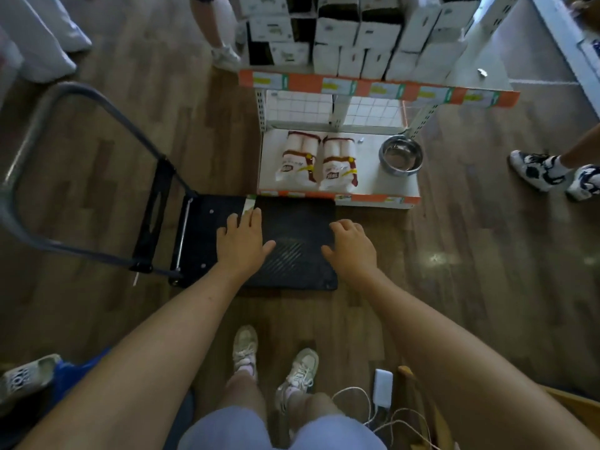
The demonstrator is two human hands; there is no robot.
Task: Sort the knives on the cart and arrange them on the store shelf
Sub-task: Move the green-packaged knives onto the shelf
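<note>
Where writing shows: shelf tags, blurred.
Left hand: flat, fingertips on white-green box, far edge of cart.
Right hand: loosely curled, empty, over cart's right edge.
Open room: floor, centre right.

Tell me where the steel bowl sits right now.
In the head view, the bowl stands at the right end of the bottom shelf, right of two white packs, beyond the cart.
</note>
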